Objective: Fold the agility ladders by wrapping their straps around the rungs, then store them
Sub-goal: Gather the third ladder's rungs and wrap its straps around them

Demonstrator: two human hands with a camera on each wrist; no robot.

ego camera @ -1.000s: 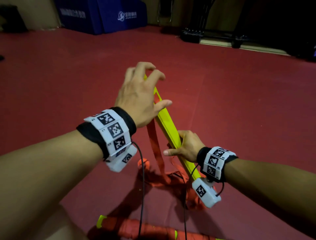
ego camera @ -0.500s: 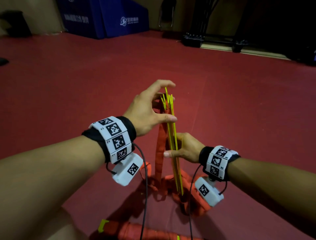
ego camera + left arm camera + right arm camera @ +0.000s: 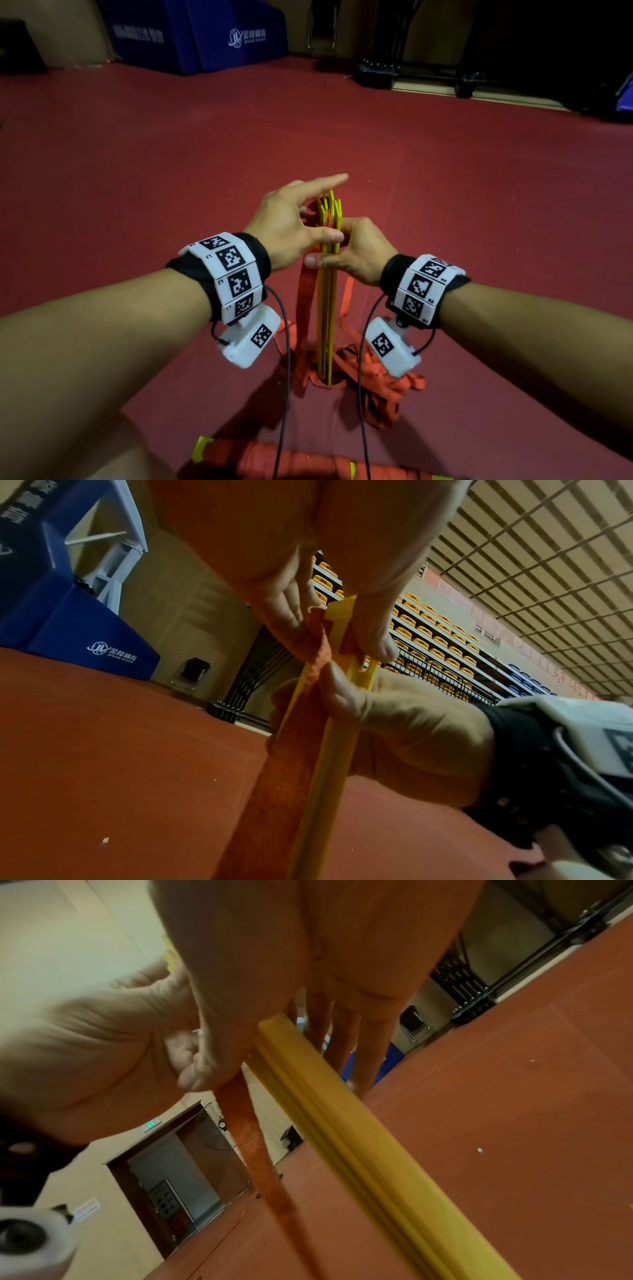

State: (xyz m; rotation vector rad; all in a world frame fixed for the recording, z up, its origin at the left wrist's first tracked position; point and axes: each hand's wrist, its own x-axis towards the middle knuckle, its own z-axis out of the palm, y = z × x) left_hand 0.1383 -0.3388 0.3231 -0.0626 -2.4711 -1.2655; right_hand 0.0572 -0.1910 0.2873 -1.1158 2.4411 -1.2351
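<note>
Two hands hold one bundle of yellow rungs (image 3: 328, 274) that stands upright on end on the red floor (image 3: 137, 171). The right hand (image 3: 359, 255) grips the bundle near its upper part, fingers curled round the far side and thumb across the near side. The left hand (image 3: 291, 226) sits just above it at the top of the bundle: its thumb presses on the rungs, its index finger is extended forward past the rung tips, and in the left wrist view its other fingers (image 3: 284, 610) pinch an orange strap (image 3: 306, 291) against the rungs. The strap hangs down along the left side of the bundle; more strap lies in loose loops on the floor round the foot of the rungs. A second ladder (image 3: 308, 462), already wrapped in its strap, lies flat on the floor at the near edge of the head view. A blue padded block (image 3: 219, 34) stands well apart at the far wall
</note>
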